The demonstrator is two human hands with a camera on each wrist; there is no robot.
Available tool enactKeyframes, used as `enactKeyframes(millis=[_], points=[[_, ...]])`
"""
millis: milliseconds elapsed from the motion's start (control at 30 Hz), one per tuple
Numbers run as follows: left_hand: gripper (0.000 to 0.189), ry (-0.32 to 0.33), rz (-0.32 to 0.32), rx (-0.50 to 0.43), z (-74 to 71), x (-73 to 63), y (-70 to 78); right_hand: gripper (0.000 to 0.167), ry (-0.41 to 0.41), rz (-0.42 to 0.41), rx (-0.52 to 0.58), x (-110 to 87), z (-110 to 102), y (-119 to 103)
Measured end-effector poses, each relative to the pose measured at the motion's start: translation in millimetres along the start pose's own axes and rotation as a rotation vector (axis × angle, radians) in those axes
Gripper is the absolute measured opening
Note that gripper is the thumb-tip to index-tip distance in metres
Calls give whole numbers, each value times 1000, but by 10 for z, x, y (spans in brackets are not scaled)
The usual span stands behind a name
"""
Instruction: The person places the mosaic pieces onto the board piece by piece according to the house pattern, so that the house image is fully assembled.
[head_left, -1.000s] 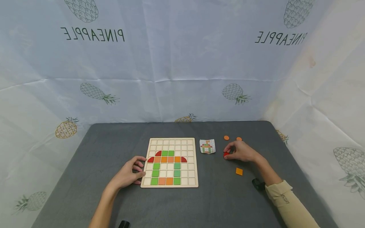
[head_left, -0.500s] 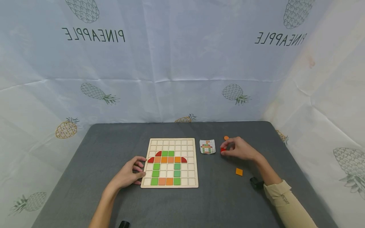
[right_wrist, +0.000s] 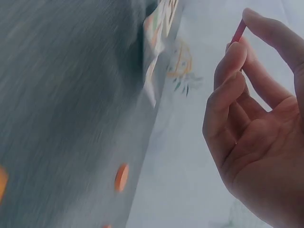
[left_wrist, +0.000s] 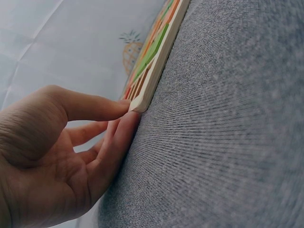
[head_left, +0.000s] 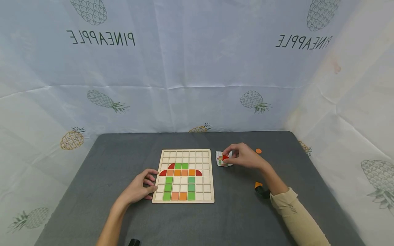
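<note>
My right hand [head_left: 246, 156] pinches a small red tile [head_left: 225, 158] between thumb and fingertips, over the printed pattern card [head_left: 219, 162], partly covering it. In the right wrist view the red tile [right_wrist: 239, 31] shows as a thin edge. A wooden grid board [head_left: 203, 188] lies flat with green, orange and dark red tiles forming a mushroom-like pattern. My left hand [head_left: 138, 187] rests at the board's left edge, fingers relaxed. From the left wrist, the thumb [left_wrist: 104, 110] touches the near corner of the board's rim [left_wrist: 154, 78], other fingers beside it.
An orange disc [head_left: 258, 151] lies at the back right of the grey table [head_left: 234, 218]. An orange square tile [head_left: 258, 184] is partly covered by a black object [head_left: 262, 192] at the right wrist. Behind stands a pineapple-print curtain [head_left: 172, 68].
My right hand has lifted the red tile and carried it left, from the loose pieces to over the card. The left hand and the board have stayed in place.
</note>
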State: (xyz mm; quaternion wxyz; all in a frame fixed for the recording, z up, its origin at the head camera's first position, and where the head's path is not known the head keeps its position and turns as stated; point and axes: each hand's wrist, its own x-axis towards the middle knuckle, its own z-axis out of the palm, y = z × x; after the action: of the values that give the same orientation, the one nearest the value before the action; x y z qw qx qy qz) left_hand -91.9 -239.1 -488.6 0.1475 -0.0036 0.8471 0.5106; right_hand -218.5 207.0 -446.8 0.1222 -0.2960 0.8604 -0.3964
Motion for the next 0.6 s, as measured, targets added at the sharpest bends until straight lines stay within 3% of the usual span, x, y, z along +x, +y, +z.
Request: enactKeyframes(millis=[200, 600], points=[[58, -2, 0, 2, 2, -2, -3, 27, -73, -58, 12, 239, 195, -105], [58, -5, 1, -2, -9, 15, 0, 24, -200, -90, -120, 643, 571, -340]])
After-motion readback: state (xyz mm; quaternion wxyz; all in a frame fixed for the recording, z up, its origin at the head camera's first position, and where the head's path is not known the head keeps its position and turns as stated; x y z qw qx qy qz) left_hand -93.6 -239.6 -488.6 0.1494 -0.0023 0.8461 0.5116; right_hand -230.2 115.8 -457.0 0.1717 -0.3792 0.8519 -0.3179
